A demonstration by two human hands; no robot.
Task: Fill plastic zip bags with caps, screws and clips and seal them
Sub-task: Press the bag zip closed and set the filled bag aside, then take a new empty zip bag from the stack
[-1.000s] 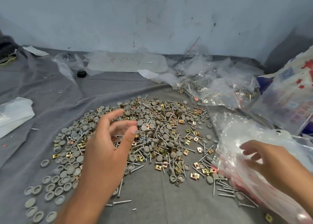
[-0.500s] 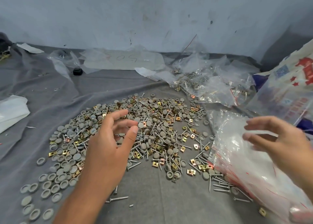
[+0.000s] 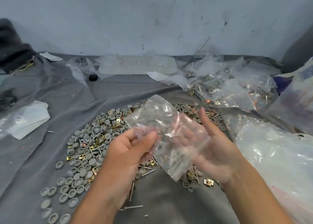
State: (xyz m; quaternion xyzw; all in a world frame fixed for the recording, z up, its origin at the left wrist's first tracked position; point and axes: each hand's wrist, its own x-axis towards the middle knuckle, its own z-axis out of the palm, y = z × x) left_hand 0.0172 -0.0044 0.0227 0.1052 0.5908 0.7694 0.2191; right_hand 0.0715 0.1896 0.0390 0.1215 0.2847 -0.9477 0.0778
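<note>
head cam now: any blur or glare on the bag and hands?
Head view: the right hand and clear zip bag are motion-smeared; the left hand is sharper. Soft glare streaks the bag and the plastic pile at right. Wide-angle bending at the edges.

We see bare grey cloth (image 3: 55, 149) lower left; hardware pile (image 3: 94, 139) blocks centre, filled bags (image 3: 225, 88) crowd upper right.

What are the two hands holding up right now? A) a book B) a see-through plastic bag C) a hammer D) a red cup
B: the left hand pinches one edge of the clear plastic bag and the right hand lies open behind it, above the pile of caps, screws and clips.
</note>
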